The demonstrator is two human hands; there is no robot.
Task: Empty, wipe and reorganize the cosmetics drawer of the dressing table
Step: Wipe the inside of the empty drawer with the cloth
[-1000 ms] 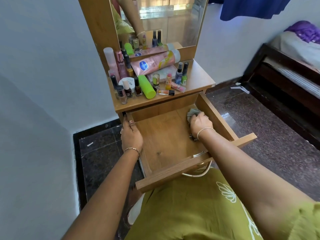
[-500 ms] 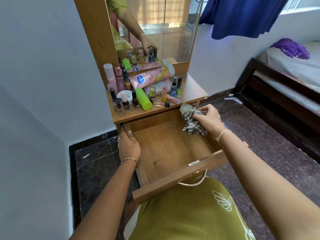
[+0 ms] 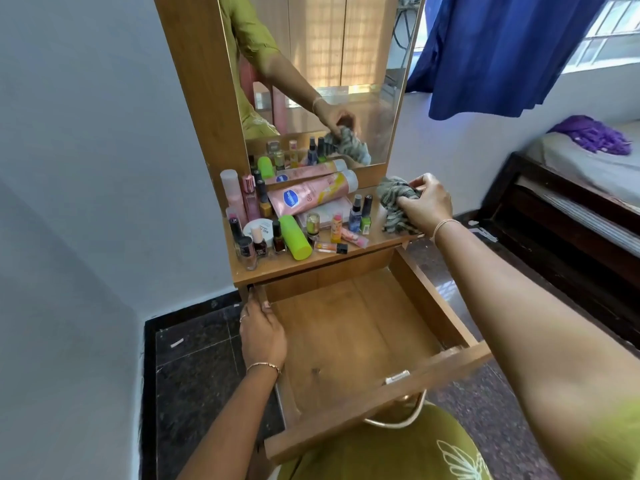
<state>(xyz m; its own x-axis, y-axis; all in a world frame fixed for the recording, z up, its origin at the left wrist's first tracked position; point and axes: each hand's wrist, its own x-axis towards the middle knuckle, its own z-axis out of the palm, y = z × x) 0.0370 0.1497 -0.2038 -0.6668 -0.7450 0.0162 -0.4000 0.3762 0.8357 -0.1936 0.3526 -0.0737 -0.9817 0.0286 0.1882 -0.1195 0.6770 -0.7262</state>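
The wooden drawer [image 3: 363, 344] of the dressing table is pulled out and holds nothing. My left hand [image 3: 261, 332] grips its left side wall near the back. My right hand [image 3: 424, 204] holds a crumpled grey striped cloth [image 3: 393, 199] at the right end of the tabletop [image 3: 377, 242]. Cosmetics crowd the tabletop's left and middle: a pink lotion tube [image 3: 311, 194], a lime green bottle [image 3: 294, 237], several nail polish bottles [image 3: 258, 242] and a small orange tube [image 3: 330, 247].
A mirror [image 3: 322, 74] rises behind the tabletop and reflects my arm and the cloth. A dark wooden bed [image 3: 568, 216] stands at the right. A blue curtain [image 3: 502, 50] hangs above it. A white wall is at the left, dark tiled floor below.
My right hand lifted the cloth out of the drawer and carried it up to the right end of the tabletop. My left hand stayed on the drawer's left wall.
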